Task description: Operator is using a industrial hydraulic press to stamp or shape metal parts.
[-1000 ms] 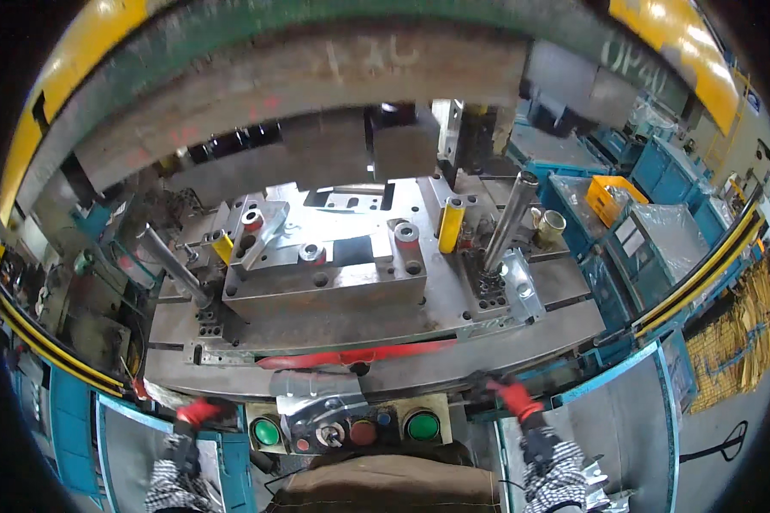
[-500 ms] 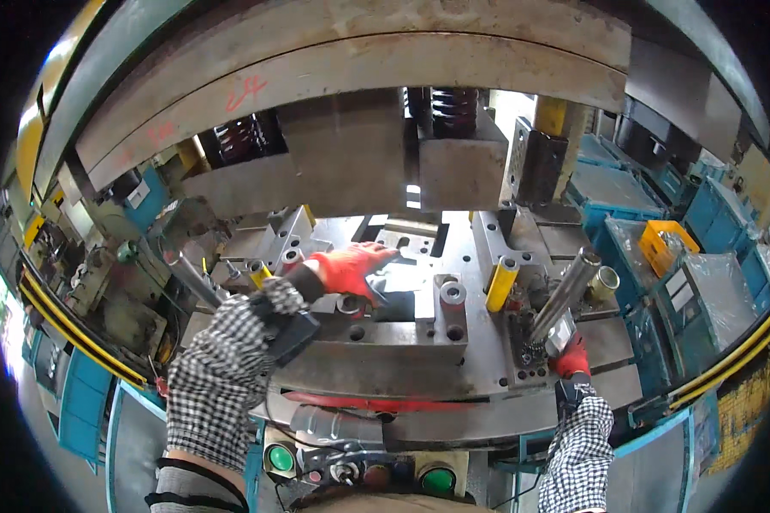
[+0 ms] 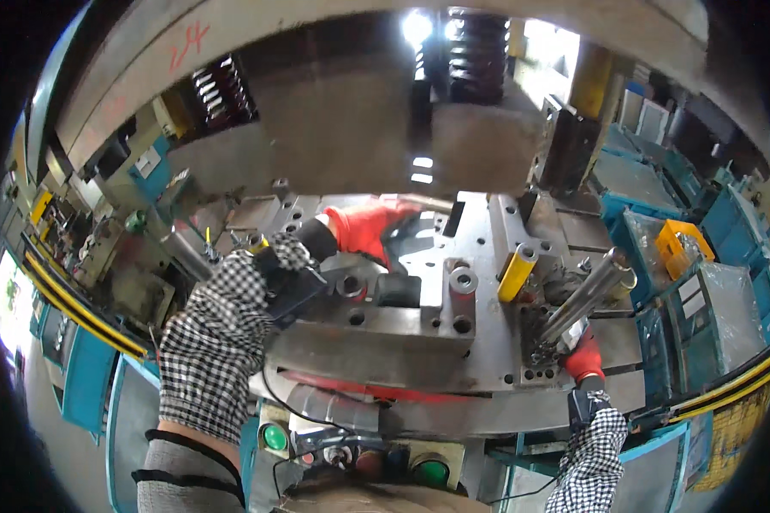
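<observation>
left hand (image 3: 366, 229) spread over the die (image 3: 381, 344), right hand (image 3: 583, 357) at the shiny metal part (image 3: 574, 334) beside the post (image 3: 585, 295), grip hidden, can't tell; looks stiff, light, slick: take its edges!

Die block (image 3: 376, 346) on steel plate (image 3: 494, 329)

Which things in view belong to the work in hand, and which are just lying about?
Seemingly in use:
- left hand, over the metal block
- right hand, at a shiny metal piece

Seemingly lying about, untouched:
- orange crate
- blue bins
</observation>
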Tool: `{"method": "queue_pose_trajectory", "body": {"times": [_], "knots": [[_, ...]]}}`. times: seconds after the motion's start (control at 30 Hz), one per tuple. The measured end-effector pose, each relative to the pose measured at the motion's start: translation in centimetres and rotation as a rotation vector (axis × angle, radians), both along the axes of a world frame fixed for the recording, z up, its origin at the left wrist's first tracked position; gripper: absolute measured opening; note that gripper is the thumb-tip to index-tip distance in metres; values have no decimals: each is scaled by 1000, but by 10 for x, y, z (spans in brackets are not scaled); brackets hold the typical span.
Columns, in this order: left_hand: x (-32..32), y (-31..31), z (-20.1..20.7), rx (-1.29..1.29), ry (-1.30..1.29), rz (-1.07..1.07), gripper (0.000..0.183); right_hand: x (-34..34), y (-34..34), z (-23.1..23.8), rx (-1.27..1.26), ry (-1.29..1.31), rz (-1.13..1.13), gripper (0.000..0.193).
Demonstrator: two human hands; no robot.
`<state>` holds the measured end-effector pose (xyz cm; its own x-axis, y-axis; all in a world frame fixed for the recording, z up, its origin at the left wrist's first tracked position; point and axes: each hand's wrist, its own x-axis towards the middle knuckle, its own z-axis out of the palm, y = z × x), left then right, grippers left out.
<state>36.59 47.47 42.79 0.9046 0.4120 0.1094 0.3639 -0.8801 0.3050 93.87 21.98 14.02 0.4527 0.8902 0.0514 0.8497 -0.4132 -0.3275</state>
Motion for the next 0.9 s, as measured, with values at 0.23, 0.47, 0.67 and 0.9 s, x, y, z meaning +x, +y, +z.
{"method": "queue_pose_trajectory", "body": {"times": [0.23, 0.47, 0.67, 0.9], "knots": [[-64, -205, 61, 196, -63, -3, 135, 8, -10, 22, -147, -89, -21, 142], [-129, -363, -98, -179, 277, 198, 137, 14, -92, 11, 393, 486, -178, 111], [-122, -371, -230, 101, 299, 375, 133, -18, -230, 31, 345, 1111, 77, 78], [-105, -373, -288, 332, 235, 408, 132, -134, -258, 90, 80, 964, 313, 122]]}}
